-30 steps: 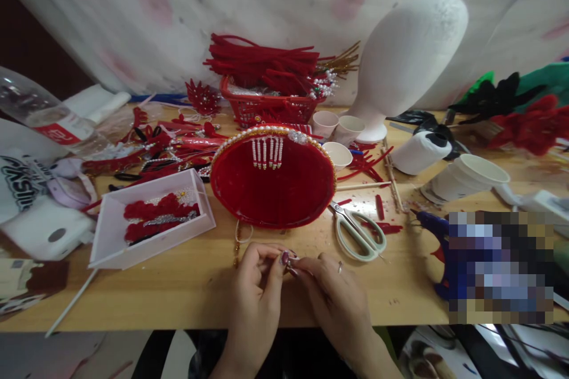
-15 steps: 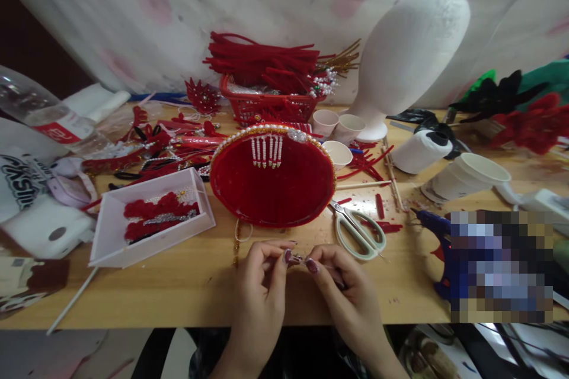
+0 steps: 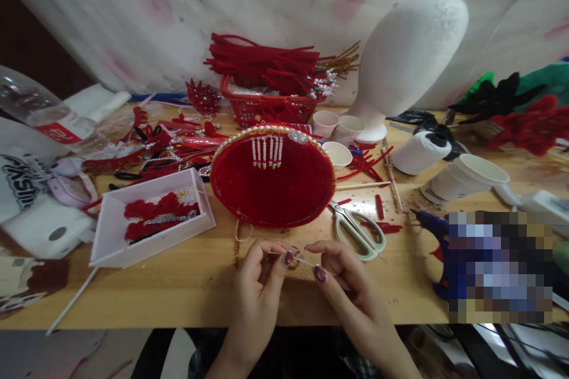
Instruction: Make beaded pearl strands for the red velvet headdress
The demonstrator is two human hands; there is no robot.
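Observation:
My left hand (image 3: 262, 284) is closed, thumb and forefinger pinching a thin pale thread (image 3: 303, 260). The thread runs across to the thumb of my right hand (image 3: 349, 287), whose forefinger is lifted apart while its other fingers curl behind. Any small bead on the thread is too tiny to make out. Just beyond both hands stands a round red velvet piece (image 3: 271, 198), edged with pearls and gold trim. Short strings of white beads (image 3: 267, 153) hang from its top edge. Green-handled scissors (image 3: 360, 234) lie to the right of it.
At left sits a white tray (image 3: 153, 249) with red and silver trims. Behind are a red basket (image 3: 269, 106) of red stems, paper cups (image 3: 340, 155) and a white foam head (image 3: 411, 59). A blue glue gun (image 3: 433, 225) and a thread spool (image 3: 422, 151) are at right.
My hands have drawn slightly apart, the right one moving right, so a length of thread now shows between them. My right forefinger has lifted away from the thumb.

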